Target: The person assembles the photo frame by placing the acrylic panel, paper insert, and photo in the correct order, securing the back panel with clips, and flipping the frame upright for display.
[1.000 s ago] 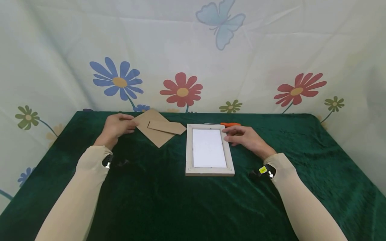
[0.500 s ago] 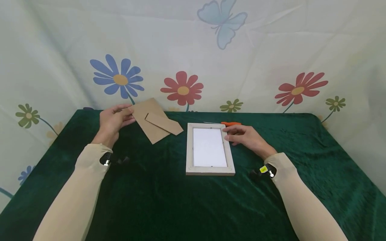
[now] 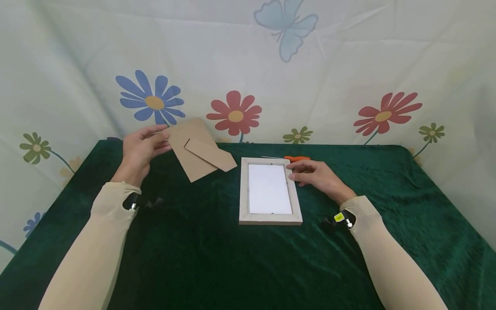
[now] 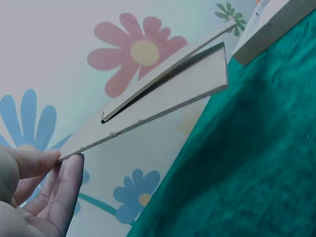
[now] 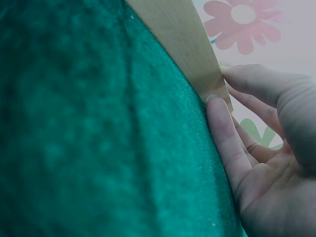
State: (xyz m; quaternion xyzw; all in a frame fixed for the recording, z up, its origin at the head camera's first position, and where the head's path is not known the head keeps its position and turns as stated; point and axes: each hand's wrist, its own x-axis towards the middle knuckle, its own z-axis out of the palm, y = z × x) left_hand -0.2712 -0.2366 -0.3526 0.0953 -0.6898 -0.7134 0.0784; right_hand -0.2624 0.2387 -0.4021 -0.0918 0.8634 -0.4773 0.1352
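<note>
My left hand (image 3: 137, 150) pinches the left corner of a brown picture-frame backing board (image 3: 190, 129) between thumb and fingers. Tilted, the board is held up off the cloth, and its easel leg (image 4: 168, 74) stands slightly away from it in the left wrist view. To the right lies a pale wooden picture frame (image 3: 244, 193), back side up, with a white sheet (image 3: 269, 189) inside its opening. My right hand (image 3: 319, 178) holds the frame's right edge near the far corner, the fingertips against the wood (image 5: 190, 44) in the right wrist view.
An orange-handled screwdriver (image 3: 297, 159) lies just behind the frame, its thin shaft pointing left. Dark green velvety cloth (image 3: 201, 258) covers the table. Behind the table's far edge hangs a pale curtain (image 3: 333, 77) printed with flowers and a butterfly.
My left hand has raised the backing board and moved it a little left, turning and tilting it. The right hand and the frame stay where they were.
</note>
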